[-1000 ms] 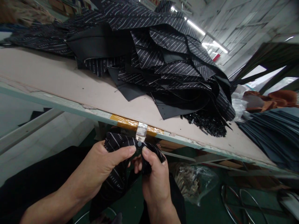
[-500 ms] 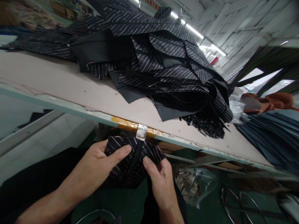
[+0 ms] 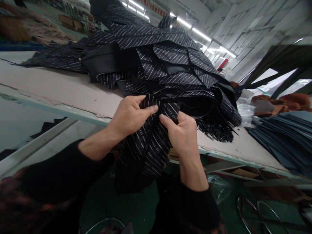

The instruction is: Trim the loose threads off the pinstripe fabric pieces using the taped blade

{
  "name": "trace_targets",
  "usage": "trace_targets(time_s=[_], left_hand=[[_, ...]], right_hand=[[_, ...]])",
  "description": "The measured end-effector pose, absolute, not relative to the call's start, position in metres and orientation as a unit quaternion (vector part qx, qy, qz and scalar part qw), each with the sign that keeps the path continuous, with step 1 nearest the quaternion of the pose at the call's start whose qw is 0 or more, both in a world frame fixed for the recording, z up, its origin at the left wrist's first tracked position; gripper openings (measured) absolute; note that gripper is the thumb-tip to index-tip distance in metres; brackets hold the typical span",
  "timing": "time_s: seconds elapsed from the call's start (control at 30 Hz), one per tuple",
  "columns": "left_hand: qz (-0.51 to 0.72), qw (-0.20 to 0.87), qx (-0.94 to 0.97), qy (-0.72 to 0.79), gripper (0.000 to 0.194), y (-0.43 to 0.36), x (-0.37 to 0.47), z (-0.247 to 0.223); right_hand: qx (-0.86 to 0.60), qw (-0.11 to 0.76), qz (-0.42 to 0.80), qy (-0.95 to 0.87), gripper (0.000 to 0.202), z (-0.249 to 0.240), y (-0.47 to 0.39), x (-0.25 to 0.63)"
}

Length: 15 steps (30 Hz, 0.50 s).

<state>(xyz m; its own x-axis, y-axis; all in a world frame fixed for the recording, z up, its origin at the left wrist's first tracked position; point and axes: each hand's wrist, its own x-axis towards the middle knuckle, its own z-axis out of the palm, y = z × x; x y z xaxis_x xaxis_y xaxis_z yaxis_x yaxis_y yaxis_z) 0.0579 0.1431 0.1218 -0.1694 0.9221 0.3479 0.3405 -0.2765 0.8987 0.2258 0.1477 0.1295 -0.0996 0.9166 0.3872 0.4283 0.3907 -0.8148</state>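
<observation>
At the frame's centre, before the pale beige worktop [image 3: 60, 84], gripping a black, white-striped cloth panel [image 3: 157, 146] near its top between closed fingers of left hand [image 3: 129, 115] and right hand [image 3: 184, 133], probably light, limp and slightly slippery, so best pinched at both upper sides.

So the long table [image 3: 60, 84] has a plain pale top, bare around 9 to 10 o'clock, and its greenish front edge [image 3: 60, 112] is pretty chipped. A huge messy heap of black striped fabric [image 3: 156, 65] takes up 12 o'clock. Just past 3 there's a scatter of small shiny black bits [image 3: 216, 131] right beside it, then farther out a stack of dark bluish panels [image 3: 287, 139]. Floor's green [image 3: 126, 211] at 6, with a clear plastic bag [image 3: 219, 187] between 4 and 5.
</observation>
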Motion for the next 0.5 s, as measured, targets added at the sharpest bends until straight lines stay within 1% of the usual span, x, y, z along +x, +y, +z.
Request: trace_targets(time_s=[0.07,0.1,0.17,0.23,0.3,0.4,0.5], left_hand=[[0.549,0.299,0.575,0.527,0.017,0.148,0.055,0.122],[0.553,0.311,0.571,0.522,0.018,0.146,0.052,0.119],[0.553,0.327,0.559,0.524,0.024,0.134,0.044,0.111],[0.547,0.330,0.543,0.545,0.031,0.120,0.033,0.102],[0.540,0.311,0.546,0.560,0.035,0.108,0.024,0.099],[0.535,0.264,0.583,0.551,0.028,0.100,0.022,0.108],[0.504,0.243,0.635,0.532,0.033,0.095,0.035,0.123]], right_hand=[[-0.462,0.479,0.289,-0.688,0.013,0.130,0.149,0.225],[-0.450,0.485,0.321,-0.678,0.013,0.125,0.145,0.226],[-0.434,0.483,0.410,-0.640,0.021,0.108,0.128,0.231],[-0.423,0.456,0.511,-0.594,0.027,0.083,0.106,0.239],[-0.415,0.425,0.584,-0.553,0.026,0.058,0.084,0.248],[-0.423,0.409,0.624,-0.514,0.026,0.032,0.060,0.258],[-0.434,0.407,0.636,-0.491,0.027,0.019,0.040,0.261]])
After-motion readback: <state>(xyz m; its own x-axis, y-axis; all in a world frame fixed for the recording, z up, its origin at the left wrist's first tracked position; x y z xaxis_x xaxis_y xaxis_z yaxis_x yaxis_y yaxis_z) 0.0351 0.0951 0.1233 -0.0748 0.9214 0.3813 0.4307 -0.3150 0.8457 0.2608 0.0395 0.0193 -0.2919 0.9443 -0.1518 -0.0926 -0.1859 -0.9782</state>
